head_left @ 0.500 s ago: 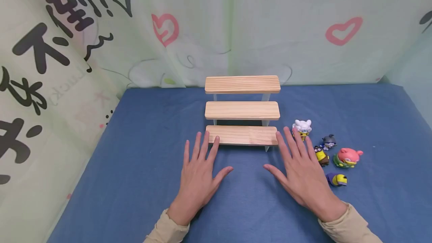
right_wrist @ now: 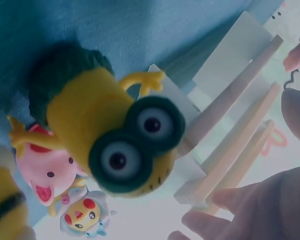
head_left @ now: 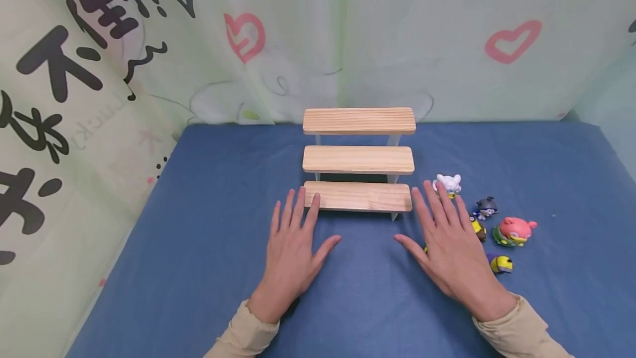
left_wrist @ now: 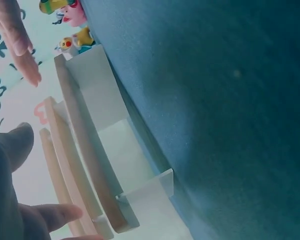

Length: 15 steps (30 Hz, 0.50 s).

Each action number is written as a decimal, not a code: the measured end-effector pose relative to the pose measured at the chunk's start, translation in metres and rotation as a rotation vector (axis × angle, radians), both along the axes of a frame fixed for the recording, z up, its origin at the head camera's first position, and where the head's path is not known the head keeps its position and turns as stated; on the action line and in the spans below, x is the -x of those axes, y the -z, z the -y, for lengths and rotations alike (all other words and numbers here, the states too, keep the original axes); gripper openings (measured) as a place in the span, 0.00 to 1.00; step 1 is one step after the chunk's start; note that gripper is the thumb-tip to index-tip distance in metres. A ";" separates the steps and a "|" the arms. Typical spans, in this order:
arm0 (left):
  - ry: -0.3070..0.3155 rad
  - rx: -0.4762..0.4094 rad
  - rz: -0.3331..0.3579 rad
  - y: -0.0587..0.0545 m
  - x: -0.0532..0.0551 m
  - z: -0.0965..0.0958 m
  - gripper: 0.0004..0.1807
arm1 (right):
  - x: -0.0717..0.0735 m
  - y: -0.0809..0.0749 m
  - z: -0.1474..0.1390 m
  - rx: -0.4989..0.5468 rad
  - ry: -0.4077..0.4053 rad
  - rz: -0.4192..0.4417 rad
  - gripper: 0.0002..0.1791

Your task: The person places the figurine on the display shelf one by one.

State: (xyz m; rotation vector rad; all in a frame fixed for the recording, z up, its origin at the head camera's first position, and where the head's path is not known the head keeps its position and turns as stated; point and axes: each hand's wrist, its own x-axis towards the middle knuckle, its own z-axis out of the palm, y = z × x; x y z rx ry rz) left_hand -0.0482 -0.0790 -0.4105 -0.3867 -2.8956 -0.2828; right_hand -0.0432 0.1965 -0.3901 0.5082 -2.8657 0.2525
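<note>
My left hand (head_left: 293,256), palm down with fingers spread, holds nothing. Its fingertips overlap the left end of a three-tier wooden display stand (head_left: 359,159) from above; whether they touch it I cannot tell. My right hand (head_left: 456,256) is likewise spread, near the stand's right end and over part of a group of toy figures. Beneath it, the right wrist view shows a big-eyed yellow minion figure (right_wrist: 85,102), mostly hidden in the head view. Beside that hand are a white-eared figure (head_left: 449,182), a dark-haired figure (head_left: 486,207) and a pink figure (head_left: 517,230).
A yellow-and-brown figure (head_left: 479,230) and a yellow-and-purple figure (head_left: 502,263) are partly covered by the right hand. Blue cloth (head_left: 213,225) covers the table. Behind and to the left hangs a pale curtain (head_left: 397,43) with hearts and black lettering.
The head view has shifted slightly. My right hand sits a little farther right, covering more of the yellow-and-brown figure. Both hands keep their spread pose.
</note>
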 end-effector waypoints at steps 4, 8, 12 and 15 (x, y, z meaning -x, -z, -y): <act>-0.005 -0.033 0.008 0.001 0.002 -0.001 0.43 | 0.002 -0.001 -0.001 -0.004 0.010 0.019 0.51; -0.011 -0.065 0.002 0.001 0.002 0.000 0.42 | 0.004 -0.001 -0.002 0.007 0.005 0.014 0.51; -0.003 -0.090 -0.022 0.001 0.004 0.002 0.41 | 0.006 -0.002 -0.003 0.011 0.001 0.007 0.51; 0.009 -0.111 -0.034 0.001 0.006 0.003 0.40 | 0.008 -0.005 -0.004 0.001 0.009 0.007 0.50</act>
